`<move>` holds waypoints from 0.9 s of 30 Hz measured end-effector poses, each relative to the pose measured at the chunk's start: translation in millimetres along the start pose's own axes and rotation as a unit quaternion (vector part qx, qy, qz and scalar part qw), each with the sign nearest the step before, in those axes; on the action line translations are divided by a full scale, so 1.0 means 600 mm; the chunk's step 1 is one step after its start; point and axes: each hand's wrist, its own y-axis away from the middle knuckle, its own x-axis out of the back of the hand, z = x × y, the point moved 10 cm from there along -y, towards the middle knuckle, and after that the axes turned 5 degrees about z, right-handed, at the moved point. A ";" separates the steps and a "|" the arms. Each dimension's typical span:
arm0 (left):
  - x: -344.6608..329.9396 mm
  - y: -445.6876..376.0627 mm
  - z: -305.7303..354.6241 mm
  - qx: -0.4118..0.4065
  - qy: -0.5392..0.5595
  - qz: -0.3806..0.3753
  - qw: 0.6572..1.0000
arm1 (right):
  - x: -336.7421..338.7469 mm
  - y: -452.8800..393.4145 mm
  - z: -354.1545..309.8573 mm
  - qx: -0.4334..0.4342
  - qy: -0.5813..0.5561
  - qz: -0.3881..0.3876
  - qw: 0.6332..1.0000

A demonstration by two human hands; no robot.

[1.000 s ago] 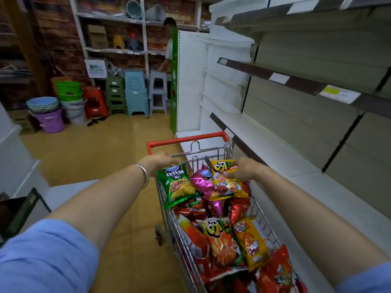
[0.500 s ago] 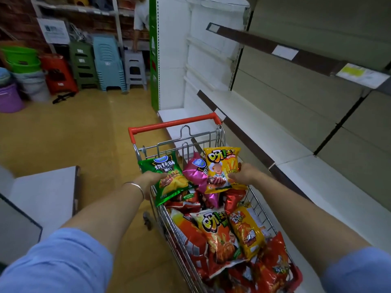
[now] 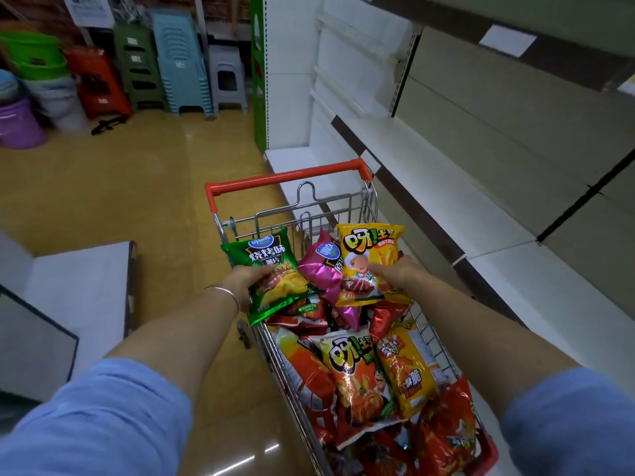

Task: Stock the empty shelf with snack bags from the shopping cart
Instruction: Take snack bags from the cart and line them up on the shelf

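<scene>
Both bags lifted higher: left hand [image 3: 245,277] green bag [image 3: 271,273], right hand [image 3: 395,273] yellow bag [image 3: 369,259].

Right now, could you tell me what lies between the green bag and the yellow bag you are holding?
In the head view, a pink snack bag lies between the green bag and the yellow bag, partly tucked behind the yellow one.

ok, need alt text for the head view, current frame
A person's left hand holds a green bag and the right hand a yellow bag above a cart full of snack bags. An empty shelf runs along the right.
</scene>
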 end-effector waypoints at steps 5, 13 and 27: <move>0.004 -0.011 -0.005 0.004 -0.003 0.008 1.000 | -0.021 -0.032 0.020 -0.025 0.020 -0.007 0.999; -0.011 -0.041 0.002 0.005 0.029 -0.013 0.999 | -0.050 -0.061 0.030 -0.030 -0.047 -0.032 0.998; -0.036 -0.037 -0.016 0.025 0.091 -0.058 0.994 | -0.023 0.025 -0.029 -0.027 -0.179 0.014 0.983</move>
